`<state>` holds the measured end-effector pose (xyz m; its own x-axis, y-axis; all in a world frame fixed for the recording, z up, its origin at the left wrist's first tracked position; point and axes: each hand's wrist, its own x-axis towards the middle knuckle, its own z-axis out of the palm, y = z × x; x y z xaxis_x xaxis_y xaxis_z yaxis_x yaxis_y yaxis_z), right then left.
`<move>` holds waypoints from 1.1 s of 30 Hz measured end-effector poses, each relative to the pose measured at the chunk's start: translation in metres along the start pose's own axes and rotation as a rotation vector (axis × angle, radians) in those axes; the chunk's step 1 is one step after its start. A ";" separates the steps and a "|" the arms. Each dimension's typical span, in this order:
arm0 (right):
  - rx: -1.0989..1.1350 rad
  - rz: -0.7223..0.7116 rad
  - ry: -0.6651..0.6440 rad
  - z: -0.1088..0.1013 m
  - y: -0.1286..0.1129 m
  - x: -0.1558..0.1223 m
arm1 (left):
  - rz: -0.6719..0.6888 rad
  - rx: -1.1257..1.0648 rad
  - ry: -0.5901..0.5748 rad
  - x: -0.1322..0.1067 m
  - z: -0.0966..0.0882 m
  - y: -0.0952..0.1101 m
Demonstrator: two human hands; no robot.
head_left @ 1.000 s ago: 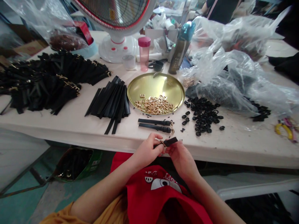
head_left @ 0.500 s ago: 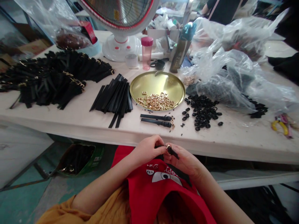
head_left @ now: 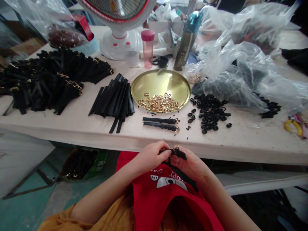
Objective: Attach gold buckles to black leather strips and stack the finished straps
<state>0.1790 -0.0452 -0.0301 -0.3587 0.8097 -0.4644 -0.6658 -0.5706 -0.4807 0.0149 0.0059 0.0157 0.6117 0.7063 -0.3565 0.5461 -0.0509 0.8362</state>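
Observation:
Over my lap, at the table's front edge, my left hand (head_left: pixel 154 156) and my right hand (head_left: pixel 190 164) meet on a black strap (head_left: pixel 181 153) with a small gold buckle (head_left: pixel 176 147). Thumb and fingers of my left hand pinch the strap by the buckle. My right hand grips it from the other side, and a dark length hangs below over the red apron (head_left: pixel 154 192). Two straps with gold buckles (head_left: pixel 160 123) lie side by side on the table just beyond my hands. Parts of the held strap are hidden by my fingers.
A gold tray (head_left: pixel 141 80) holds many small buckles. Left of it lie flat black strips (head_left: pixel 113 99) and a heap of buckled straps (head_left: pixel 45 86); right of it, black rings (head_left: pixel 209 112), plastic bags (head_left: pixel 231 83) and yellow-handled pliers (head_left: pixel 293 126). Behind stand a fan (head_left: pixel 120 45) and a pink bottle (head_left: pixel 147 48).
The strap's frayed end and buckle have turned between my fingers, the end now lying more sideways. My hands stay in nearly the same place; the head view has shifted slightly.

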 end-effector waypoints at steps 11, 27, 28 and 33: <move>-0.065 -0.076 0.108 -0.002 -0.008 0.005 | -0.112 -0.213 -0.134 -0.003 -0.006 -0.006; -0.320 -0.035 0.066 -0.010 0.000 -0.004 | -0.103 -0.219 -0.200 -0.015 0.007 0.001; -0.339 -0.034 0.052 -0.009 0.001 -0.006 | -0.106 -0.230 -0.200 -0.016 0.009 -0.001; -0.588 -0.148 0.126 -0.006 0.006 -0.012 | -0.112 -0.306 -0.179 -0.018 0.013 -0.008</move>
<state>0.1836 -0.0593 -0.0317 -0.1860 0.8843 -0.4282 -0.2182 -0.4621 -0.8595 0.0063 -0.0154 0.0100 0.6632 0.5596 -0.4970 0.4350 0.2522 0.8644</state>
